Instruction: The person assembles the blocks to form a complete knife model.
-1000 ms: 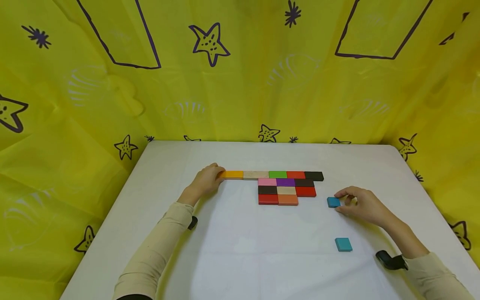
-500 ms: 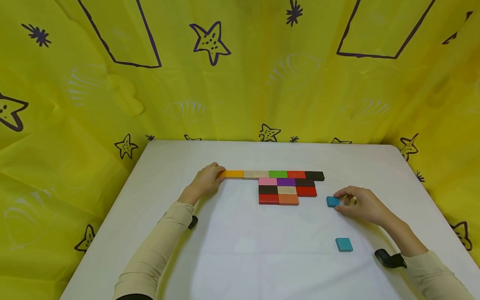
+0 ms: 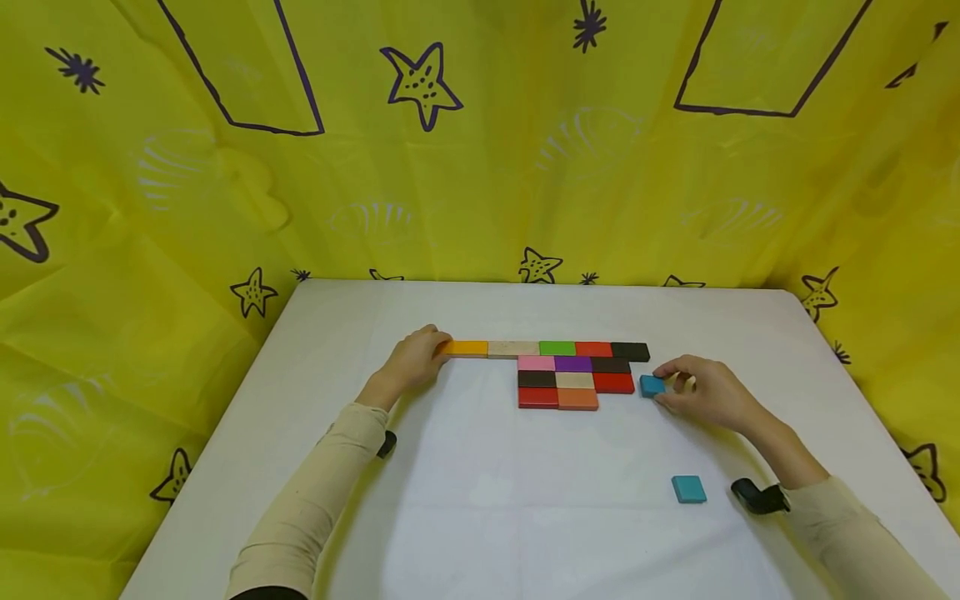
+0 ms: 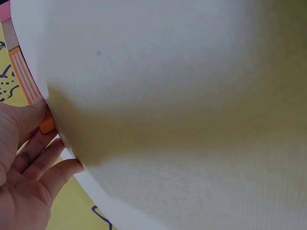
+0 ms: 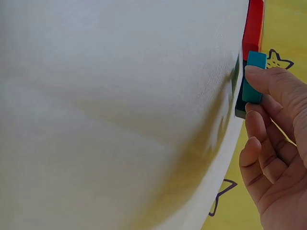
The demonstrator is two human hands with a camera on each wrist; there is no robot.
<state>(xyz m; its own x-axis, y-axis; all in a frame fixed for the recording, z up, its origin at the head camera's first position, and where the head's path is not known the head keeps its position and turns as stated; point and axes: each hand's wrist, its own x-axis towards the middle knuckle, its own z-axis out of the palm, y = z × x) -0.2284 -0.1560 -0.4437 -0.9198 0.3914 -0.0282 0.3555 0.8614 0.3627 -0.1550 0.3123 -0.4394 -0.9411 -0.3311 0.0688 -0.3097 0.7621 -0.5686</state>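
My right hand (image 3: 708, 390) pinches a small blue block (image 3: 651, 387) between thumb and fingers, just right of a flat pattern of coloured blocks. In the right wrist view the thumb lies on the near face of this blue block (image 5: 255, 86); whether it touches the table cannot be told. At the pattern's far left end, my left hand (image 3: 412, 358) pinches a yellow-orange block (image 3: 468, 349). The left wrist view shows white stripes on this orange block (image 4: 25, 74), with the thumb against its near side. Beige (image 3: 513, 349), green (image 3: 557, 347), red (image 3: 593, 349) and black blocks (image 3: 630, 352) continue that top row.
Shorter rows sit under the top row: pink (image 3: 536, 362), purple (image 3: 573, 363), dark, beige, red (image 3: 613, 382) and orange blocks (image 3: 578, 399). A lone teal block (image 3: 688, 489) lies nearer on the white table (image 3: 465, 517). Yellow patterned cloth (image 3: 480, 192) surrounds the table's back and sides.
My right hand has moved left and slightly away from me with the blue block, bringing it closer to the pattern. The left hand stays on the yellow-orange block.
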